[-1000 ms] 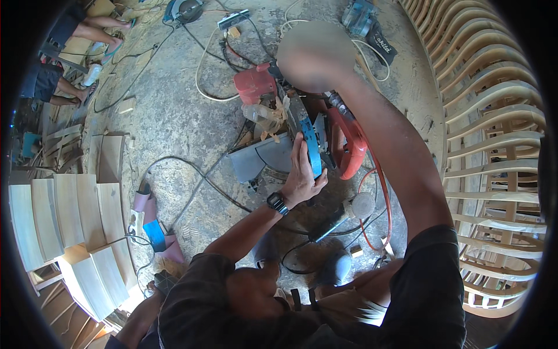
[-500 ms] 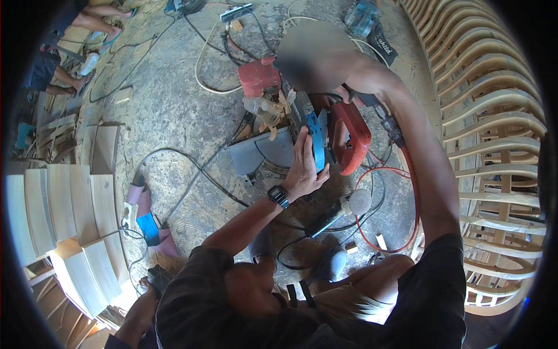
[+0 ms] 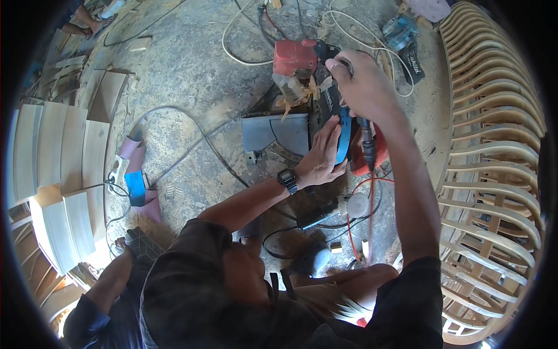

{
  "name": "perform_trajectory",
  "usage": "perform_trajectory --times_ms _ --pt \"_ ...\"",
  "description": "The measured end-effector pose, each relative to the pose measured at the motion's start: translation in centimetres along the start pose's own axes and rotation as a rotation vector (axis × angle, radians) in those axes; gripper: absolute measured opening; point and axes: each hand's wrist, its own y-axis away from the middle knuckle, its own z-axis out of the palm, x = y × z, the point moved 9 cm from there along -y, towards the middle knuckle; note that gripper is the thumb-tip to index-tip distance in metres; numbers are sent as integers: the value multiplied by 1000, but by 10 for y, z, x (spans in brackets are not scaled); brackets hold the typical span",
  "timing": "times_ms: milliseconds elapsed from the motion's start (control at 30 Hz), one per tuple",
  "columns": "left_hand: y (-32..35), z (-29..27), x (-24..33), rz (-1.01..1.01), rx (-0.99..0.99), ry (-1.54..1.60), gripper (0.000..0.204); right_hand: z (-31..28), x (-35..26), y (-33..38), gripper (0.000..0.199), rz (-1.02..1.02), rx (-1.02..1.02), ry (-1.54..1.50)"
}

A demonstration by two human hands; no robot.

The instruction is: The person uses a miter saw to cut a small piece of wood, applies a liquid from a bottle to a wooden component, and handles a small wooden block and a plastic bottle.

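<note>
Seen from above, a sawdust-strewn concrete floor (image 3: 192, 75) crossed by cables, with curved wooden slats (image 3: 494, 145) stacked along the right edge and pale boards (image 3: 52, 145) at left. At upper centre sits a power mitre saw (image 3: 308, 110). The right hand (image 3: 363, 87) is closed around its top handle. The left hand (image 3: 322, 157) lies open, fingers spread flat against the blue blade guard (image 3: 345, 136).

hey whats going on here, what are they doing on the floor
A person crouches over a mitre saw on the dusty floor. Their left hand presses on its blue blade guard; the right hand grips the handle on top. Cables trail around it, with curved wooden slats stacked at the right.
</note>
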Motion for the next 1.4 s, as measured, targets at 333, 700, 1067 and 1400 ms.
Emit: perform_trajectory --times_ms 333,700,1067,1400 --pt "-28 -20 3 -19 65 64 105 1 33 30 22 -54 211 -216" --pt "-50 -29 -2 -73 73 89 100 -36 74 4 20 109 270 -141" --pt "-64 -85 -175 -412 79 496 61 -53 92 -85 19 128 132 -676" --pt "-59 -64 -216 -334 -296 -245 75 -71 90 -147 20 78 124 -671"
